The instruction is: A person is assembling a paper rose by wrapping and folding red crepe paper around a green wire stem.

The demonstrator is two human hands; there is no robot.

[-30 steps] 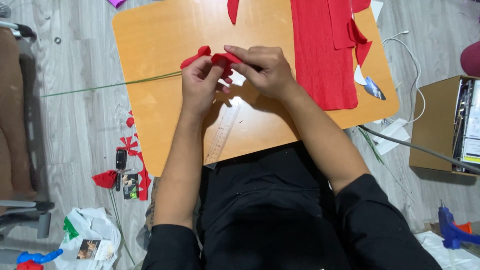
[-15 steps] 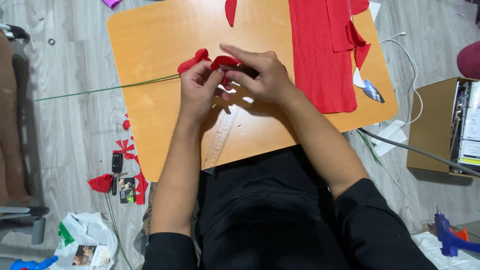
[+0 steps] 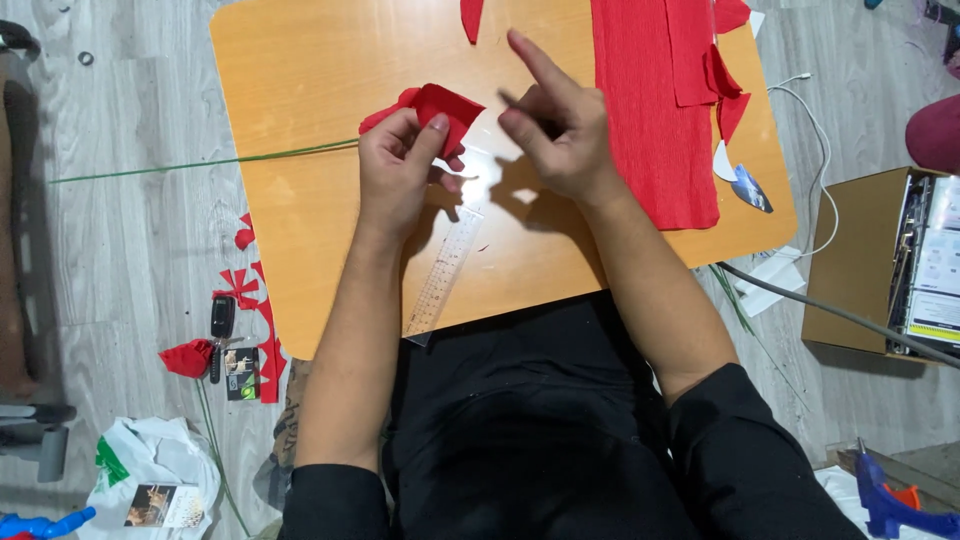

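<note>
1. Two hands work above centre frame over a low wooden table (image 3: 300,80).
2. Left hand (image 3: 395,175): its thumb and fingers pinch a folded red crepe paper piece (image 3: 435,105), which sits at the tip of a thin green wire stem (image 3: 200,163) running off to the left of the frame.
3. Right hand (image 3: 555,130): released, index finger pointing up the frame, holding nothing, just right of the paper piece.
4. Below the left hand lies a clear plastic ruler (image 3: 445,270).
5. At upper right a red crepe paper sheet (image 3: 645,110) covers the table's edge.
6. On the grey floor at lower left lie red paper scraps (image 3: 250,290) and a white plastic bag (image 3: 150,470).
</note>
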